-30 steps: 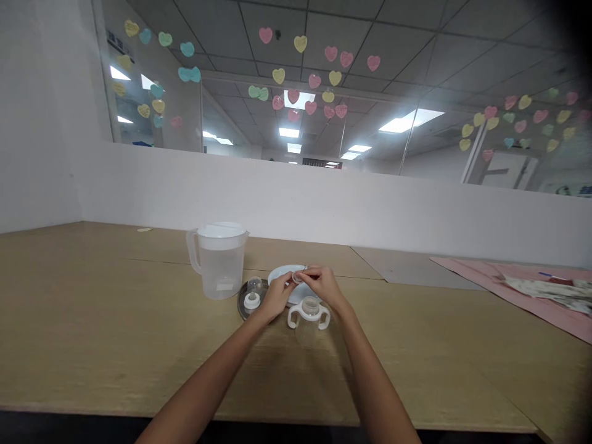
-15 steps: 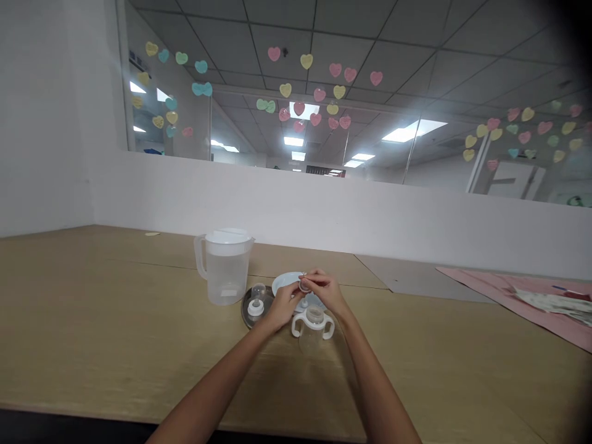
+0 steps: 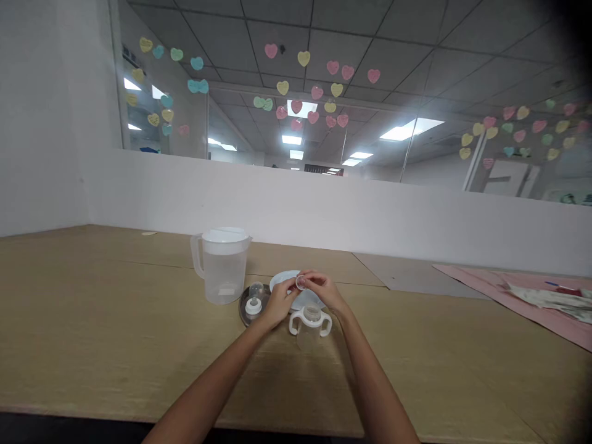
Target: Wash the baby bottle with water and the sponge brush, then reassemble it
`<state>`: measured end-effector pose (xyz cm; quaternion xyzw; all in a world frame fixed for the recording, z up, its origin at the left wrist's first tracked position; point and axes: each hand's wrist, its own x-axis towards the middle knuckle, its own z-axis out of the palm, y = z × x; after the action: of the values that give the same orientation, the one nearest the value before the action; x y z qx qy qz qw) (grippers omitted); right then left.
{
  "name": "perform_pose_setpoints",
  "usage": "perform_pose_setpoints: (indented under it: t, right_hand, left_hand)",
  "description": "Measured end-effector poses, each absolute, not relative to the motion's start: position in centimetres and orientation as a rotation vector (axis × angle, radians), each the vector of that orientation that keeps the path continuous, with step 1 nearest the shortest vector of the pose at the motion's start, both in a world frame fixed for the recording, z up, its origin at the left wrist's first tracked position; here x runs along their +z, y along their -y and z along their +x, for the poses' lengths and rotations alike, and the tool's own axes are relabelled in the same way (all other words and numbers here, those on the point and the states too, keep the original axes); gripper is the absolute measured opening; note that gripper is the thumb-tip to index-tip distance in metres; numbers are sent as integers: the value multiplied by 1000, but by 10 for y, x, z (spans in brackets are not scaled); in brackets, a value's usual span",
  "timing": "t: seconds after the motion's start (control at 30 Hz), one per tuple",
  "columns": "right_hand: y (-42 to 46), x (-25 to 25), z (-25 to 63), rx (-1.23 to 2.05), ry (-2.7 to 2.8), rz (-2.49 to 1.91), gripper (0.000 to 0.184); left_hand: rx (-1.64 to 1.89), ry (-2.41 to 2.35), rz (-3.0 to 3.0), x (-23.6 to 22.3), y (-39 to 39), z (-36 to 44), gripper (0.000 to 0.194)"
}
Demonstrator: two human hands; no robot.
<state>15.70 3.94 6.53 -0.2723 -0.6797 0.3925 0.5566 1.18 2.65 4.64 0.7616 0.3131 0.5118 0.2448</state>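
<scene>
- While both hands meet above the plate (image 3: 280, 281), a small round piece (image 3: 301, 282) sits between them, clear with a pale rim.
- Left hand (image 3: 280, 303): grip pinching the piece's near-left edge, thumb and fingers close together. Right hand (image 3: 326, 292): grip pinching from the other side, fingertips on the rim. Exact finger contact too small to make out.
- Handling, judged by look: very light, probably soft and flexible, apt to slip or flick away if squeezed hard. Best held by the rim, opposite edges, with light fingertip pressure.
- Two-handled bottle (image 3: 308, 335) upright on the table (image 3: 152, 345), just nearer than the plate, between the forearms; neck uncovered. Clear body looks light and smooth; the white side handles offer the surest hold.
- Left of the left hand, a dark round tray (image 3: 243, 313) carries a white collar with teat (image 3: 253, 306) and a clear cap (image 3: 256, 288).
- Lidded jug (image 3: 224, 271) behind the tray, handle to the left.
</scene>
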Motion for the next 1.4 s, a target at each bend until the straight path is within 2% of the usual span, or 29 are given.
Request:
perform_pose_setpoints:
  t: [0.27,0.57,0.7,0.87,1.0,1.2,1.4]
  right_hand:
    - [-38,64,157,918,1635,-649,14]
    - [-39,74,162,660,1584,-558,10]
    - [-41,70,159,645,1584,-618,15]
    - [-40,66,155,353,1730,-749,15]
    - [-33,68,149,197,1598,-838,17]
    - [-27,68,141,221,1397,-852,19]
    - [-28,71,147,153,1618,-743,14]
  left_hand:
    - [1410,-861,2076,47,-27,12,32]
    - [1384,-957,2132,45,-31,9,30]
    - [1407,-932,2118,45,-30,10,30]
    - [1398,-946,2113,47,-27,11,29]
    - [1469,-973,2103,48,-28,13,27]
    - [1434,-921,2154,46,-26,18,25]
    - [1466,-951,2091,46,-24,15,26]
